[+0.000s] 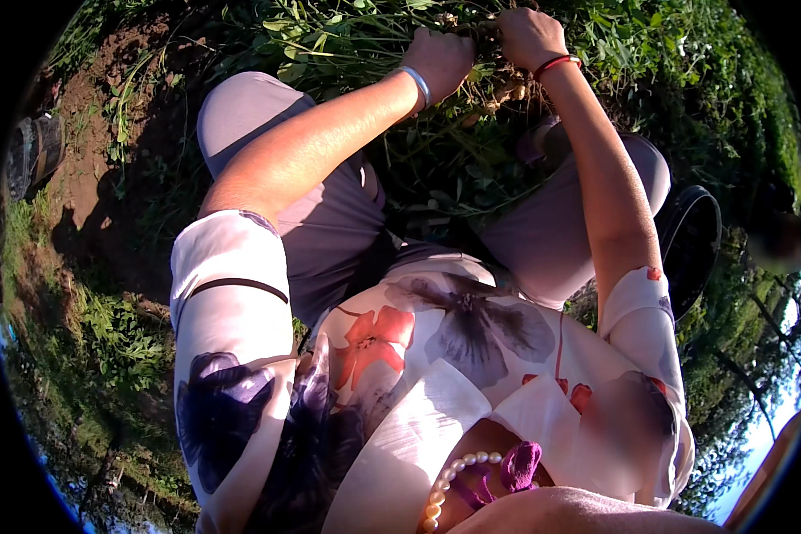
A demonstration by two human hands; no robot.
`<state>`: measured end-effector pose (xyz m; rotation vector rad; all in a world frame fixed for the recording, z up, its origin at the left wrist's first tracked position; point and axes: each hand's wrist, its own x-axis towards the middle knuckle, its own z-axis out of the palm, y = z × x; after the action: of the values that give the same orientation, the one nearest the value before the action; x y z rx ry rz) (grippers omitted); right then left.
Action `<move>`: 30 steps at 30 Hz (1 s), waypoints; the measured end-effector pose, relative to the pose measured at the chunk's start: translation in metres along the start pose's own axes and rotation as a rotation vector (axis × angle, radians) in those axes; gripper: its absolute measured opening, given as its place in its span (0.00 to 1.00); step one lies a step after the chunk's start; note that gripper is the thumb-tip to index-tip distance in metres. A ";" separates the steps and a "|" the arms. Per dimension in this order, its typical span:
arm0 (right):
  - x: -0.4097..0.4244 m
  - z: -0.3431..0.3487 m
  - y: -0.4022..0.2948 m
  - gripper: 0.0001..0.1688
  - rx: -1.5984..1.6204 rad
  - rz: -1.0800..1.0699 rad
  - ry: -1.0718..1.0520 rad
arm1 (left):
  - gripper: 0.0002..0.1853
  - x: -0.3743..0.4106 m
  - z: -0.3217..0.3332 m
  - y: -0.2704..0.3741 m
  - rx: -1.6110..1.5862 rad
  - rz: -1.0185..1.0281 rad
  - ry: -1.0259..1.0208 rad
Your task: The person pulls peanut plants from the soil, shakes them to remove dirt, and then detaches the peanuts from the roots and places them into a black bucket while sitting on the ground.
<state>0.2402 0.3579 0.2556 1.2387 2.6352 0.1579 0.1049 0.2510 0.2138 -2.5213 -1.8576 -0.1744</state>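
Observation:
Peanut plants with green stems (347, 43) and leaves lie before me at the top of the view. My left hand (442, 60), a silver bangle at its wrist, is curled into a fist around their stems close to the roots. A short gap to the right, my right hand (528, 37), with a red bracelet, has its fingers bent around the root end. Its fingertips are mostly hidden. Pale peanut pods (507, 95) hang among the brown roots just below and between my hands. Another pod (446, 19) shows above my left hand.
My bent knees (250, 110) frame the plants on both sides. A black round-rimmed container (693, 247) stands beyond my right knee. Bare reddish soil (83, 153) and a dark object (37, 155), unclear at the rim, lie to the left. Leafy growth (721, 87) spreads at right.

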 end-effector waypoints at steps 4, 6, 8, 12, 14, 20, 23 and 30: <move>-0.004 -0.014 0.006 0.10 0.392 0.018 0.164 | 0.12 0.001 -0.002 -0.005 0.030 -0.058 -0.011; -0.004 -0.020 0.014 0.13 0.907 0.219 0.025 | 0.14 0.002 -0.005 -0.010 0.037 -0.094 -0.006; -0.002 -0.017 0.017 0.12 1.449 0.227 0.063 | 0.16 0.006 -0.008 -0.016 0.012 -0.129 -0.027; 0.000 -0.010 0.033 0.03 2.056 0.115 0.271 | 0.16 0.015 -0.010 -0.026 -0.031 -0.176 -0.178; 0.003 -0.017 0.050 0.08 2.526 -0.200 0.065 | 0.15 0.019 -0.011 -0.034 -0.205 -0.223 -0.096; -0.018 -0.040 0.064 0.14 2.828 0.019 0.221 | 0.16 0.019 -0.013 -0.051 -0.141 -0.190 -0.062; -0.032 -0.046 0.055 0.09 2.825 -0.081 0.241 | 0.18 0.018 -0.014 -0.056 -0.197 -0.162 -0.145; -0.072 -0.075 0.056 0.09 2.929 -0.208 0.227 | 0.16 0.017 -0.006 -0.063 -0.071 -0.084 -0.068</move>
<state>0.3081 0.3384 0.3500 -0.2092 -0.4394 2.1032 0.0489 0.2852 0.2175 -2.5274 -2.0196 -0.1600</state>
